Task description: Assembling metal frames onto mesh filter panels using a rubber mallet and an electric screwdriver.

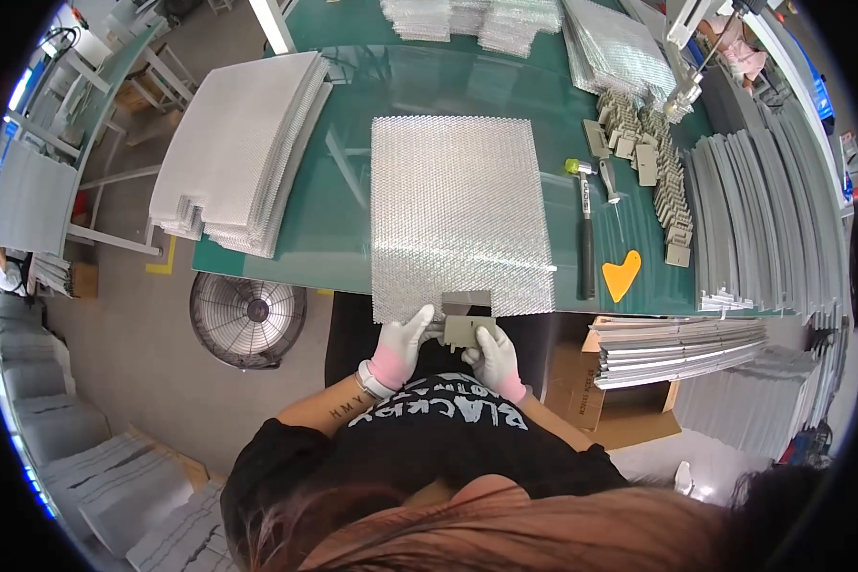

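A silvery honeycomb-textured panel lies in front of me, its near edge overhanging the green table, with a rectangular notch cut into that edge. Both my hands wear white gloves with pink cuffs. My left hand is closed at the near edge, left of the notch, thumb against the panel; its other fingers are partly hidden. Between my hands, just below the notch, is a flat grey-beige plastic piece with small tabs. My right hand pinches the piece's right side, thumb on top.
Stacked panels stand left on the table. On the right lie a mallet, a grey-handled scraper, a yellow spreader and rows of plastic pieces. Grey strips stand beyond. A floor fan and carton flank me.
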### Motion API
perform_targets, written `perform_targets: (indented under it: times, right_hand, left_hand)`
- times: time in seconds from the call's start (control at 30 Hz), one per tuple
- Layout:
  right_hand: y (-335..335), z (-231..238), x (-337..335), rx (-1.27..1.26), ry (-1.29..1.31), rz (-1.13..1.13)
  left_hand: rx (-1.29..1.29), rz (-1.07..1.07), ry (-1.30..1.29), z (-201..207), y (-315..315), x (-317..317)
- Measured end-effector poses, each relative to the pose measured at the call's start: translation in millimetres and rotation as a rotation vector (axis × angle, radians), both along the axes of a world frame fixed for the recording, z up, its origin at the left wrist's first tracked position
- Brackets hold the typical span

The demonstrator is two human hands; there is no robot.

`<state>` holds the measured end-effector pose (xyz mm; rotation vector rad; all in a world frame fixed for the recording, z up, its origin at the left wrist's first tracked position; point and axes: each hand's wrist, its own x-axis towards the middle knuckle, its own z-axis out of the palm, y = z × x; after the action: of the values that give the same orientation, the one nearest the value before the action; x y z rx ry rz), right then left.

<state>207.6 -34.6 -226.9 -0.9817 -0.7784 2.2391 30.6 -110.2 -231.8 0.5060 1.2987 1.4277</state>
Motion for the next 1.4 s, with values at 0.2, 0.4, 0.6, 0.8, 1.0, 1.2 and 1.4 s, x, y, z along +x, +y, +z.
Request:
perform_targets:
  times: [0.2, 0.4, 0.6, 0.8, 1.0, 1.2, 1.4]
  right_hand:
    - [8, 5, -6, 0.148, -0.199, -0.024]
    - [15, 9, -4, 0.275, -0.307, 0.099]
    - [8, 4, -2, 0.555, -0.524, -0.028]
    - [13, 40, -12, 0.324, -0.496, -0.134]
    - [14, 16, -3, 0.180, -0.366, -0.193]
    - [13, 4, -3, 0.344, -0.147, 0.462]
    - [13, 20, -12, 0.343, -0.317, 0.016]
  left_hand:
    - [-0.078, -0.010, -0.034, 20, 2, 0]
    - [-0.079, -0.001, -0.213, 34, 3, 7]
    - [-0.181, -0.243, -0.041, 31, 8, 7]
    - [-0.114, -0.257, -0.152, 28, 5, 6]
    - [-0.021, -0.438, -0.429, 30, 0, -1]
    - [0.088, -1.190, 0.014, 126, 39, -55]
    - [0.370, -0.701, 1.749, 99, 135, -55]
